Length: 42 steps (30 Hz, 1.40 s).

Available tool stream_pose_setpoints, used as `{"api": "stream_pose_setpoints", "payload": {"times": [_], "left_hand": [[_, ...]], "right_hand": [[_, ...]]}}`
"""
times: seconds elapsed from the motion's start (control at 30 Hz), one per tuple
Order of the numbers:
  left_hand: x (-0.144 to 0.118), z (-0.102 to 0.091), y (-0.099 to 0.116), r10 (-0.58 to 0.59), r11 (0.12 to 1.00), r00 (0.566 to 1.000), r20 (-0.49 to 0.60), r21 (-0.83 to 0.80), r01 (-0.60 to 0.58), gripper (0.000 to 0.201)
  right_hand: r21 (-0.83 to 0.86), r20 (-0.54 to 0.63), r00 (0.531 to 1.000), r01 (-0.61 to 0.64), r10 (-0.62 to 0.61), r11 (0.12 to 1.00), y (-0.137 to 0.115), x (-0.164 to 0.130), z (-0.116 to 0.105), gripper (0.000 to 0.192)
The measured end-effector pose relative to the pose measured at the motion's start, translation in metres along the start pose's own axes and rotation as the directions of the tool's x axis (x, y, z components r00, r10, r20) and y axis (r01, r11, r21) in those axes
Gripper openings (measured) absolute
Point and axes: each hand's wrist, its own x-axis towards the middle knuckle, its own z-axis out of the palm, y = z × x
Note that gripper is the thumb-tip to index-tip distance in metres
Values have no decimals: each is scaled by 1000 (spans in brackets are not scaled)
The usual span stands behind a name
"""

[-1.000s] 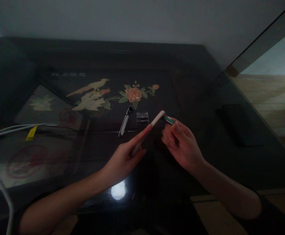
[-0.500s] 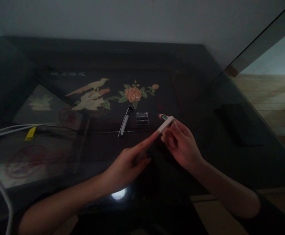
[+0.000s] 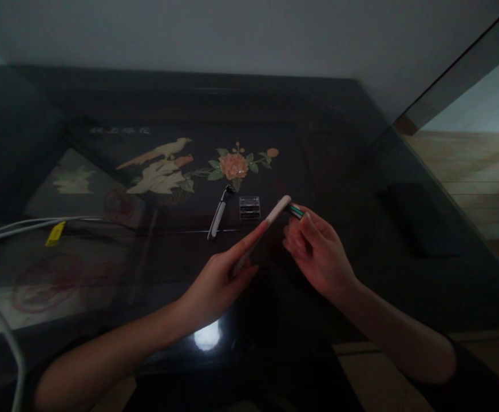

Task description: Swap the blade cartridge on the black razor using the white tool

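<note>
left grip (image 3: 215, 280) pinches a white handle (image 3: 261, 229), forefinger extended; right grip (image 3: 318, 252) pinches a green cartridge (image 3: 295, 211).

Pale slim razor handle (image 3: 270, 216) tilted up-right, tip meeting small green-striped cartridge (image 3: 294, 211), above dark table.

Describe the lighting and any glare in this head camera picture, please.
Head view: very dim overall, with dark corners; a bright round glare spot shines on the glossy table near the left hand; daylight enters only at far right; the right hand and white razor handle stay readable.
</note>
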Motion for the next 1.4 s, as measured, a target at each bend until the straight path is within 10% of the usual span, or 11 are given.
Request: {"api": "stream_pose_setpoints", "payload": {"times": [1.4], "left_hand": [[-5,1,0,22,997,993,113,-76,-13,70]], "right_hand": [[-13,-32,999,-8,8,1000,2,0,-2,28]]}}
